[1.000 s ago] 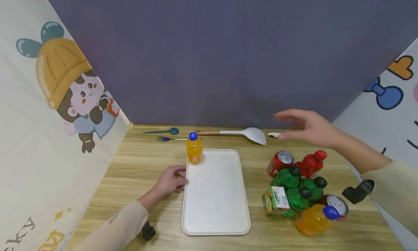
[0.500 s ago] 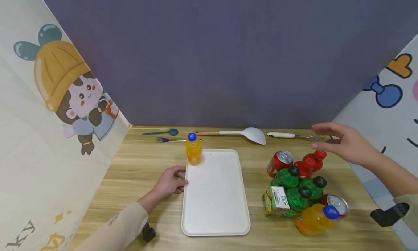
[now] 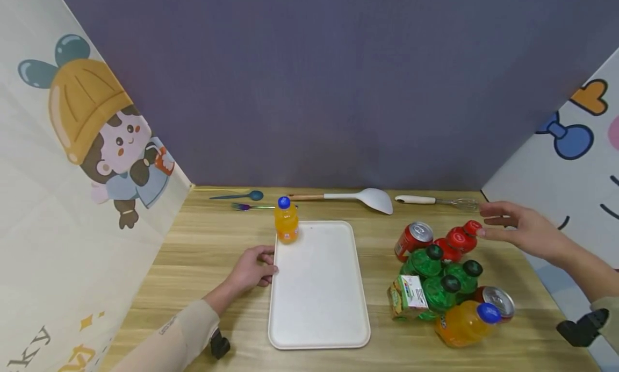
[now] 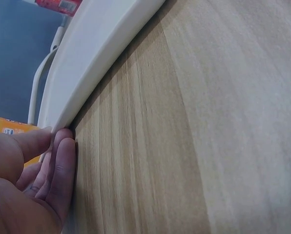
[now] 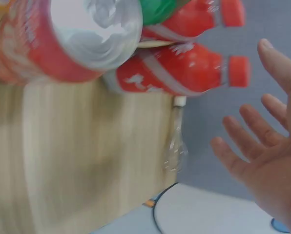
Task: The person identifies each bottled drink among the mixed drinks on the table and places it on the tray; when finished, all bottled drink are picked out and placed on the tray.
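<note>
My left hand [image 3: 251, 267] is at the left edge of the white tray [image 3: 319, 291]; in the left wrist view its thumb and fingers [image 4: 63, 165] pinch the rim. An orange drink bottle [image 3: 287, 221] with a blue cap stands upright at the tray's far left corner. My right hand [image 3: 529, 229] hovers beside two red bottles [image 3: 471, 233], thumb and fingers spread and holding nothing. In the right wrist view a gap shows between that hand and the nearer red bottle [image 5: 179, 70]. A red can [image 5: 72, 39] stands close to them.
Right of the tray cluster several green bottles [image 3: 425, 262], a juice carton [image 3: 408, 297], another orange bottle [image 3: 466, 323], a can [image 3: 498, 302] and a red can [image 3: 413, 240]. Along the back wall lie a spoon [image 3: 237, 195], fork [image 3: 251, 206], spatula [image 3: 374, 200] and whisk [image 3: 435, 200].
My right hand has moved right, away from over the whisk handle, then down and nearer to the red bottles. The left hand and tray have stayed put.
</note>
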A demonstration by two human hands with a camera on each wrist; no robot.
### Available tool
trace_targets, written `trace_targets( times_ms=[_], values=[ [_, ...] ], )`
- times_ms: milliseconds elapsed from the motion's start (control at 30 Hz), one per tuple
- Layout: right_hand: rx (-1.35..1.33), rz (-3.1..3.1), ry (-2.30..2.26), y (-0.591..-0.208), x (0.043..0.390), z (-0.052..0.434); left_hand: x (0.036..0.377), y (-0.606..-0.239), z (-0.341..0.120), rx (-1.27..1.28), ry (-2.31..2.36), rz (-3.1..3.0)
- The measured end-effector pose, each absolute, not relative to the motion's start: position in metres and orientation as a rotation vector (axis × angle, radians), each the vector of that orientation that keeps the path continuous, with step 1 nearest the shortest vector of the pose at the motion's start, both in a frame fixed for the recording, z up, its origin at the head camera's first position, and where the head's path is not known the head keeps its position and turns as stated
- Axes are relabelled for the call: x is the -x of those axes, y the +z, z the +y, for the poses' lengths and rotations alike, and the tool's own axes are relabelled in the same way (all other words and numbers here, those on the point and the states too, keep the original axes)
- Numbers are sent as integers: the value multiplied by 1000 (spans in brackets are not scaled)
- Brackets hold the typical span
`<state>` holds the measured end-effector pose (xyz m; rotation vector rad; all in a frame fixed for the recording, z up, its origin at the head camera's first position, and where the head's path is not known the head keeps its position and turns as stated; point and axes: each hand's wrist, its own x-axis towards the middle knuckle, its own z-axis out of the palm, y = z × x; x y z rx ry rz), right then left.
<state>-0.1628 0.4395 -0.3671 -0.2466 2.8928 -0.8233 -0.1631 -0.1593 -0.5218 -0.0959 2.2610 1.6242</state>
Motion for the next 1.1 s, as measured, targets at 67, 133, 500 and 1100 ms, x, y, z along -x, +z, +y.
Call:
trace_targets(
  times_ms=[67,133,500,1100],
  values=[
    [235,2858,-825,-373,163,442,164,-523,-160,94,1620,2266],
    [227,2822,-841,-378,163,443,164,-523,-159,100,1621,2264],
    [196,2724,-875,-398,168,444,165,-518,-158,112,1607,2266],
    [252,2694,-938,-417,167,445,163,-522,-157,122,1599,2273]
  ],
)
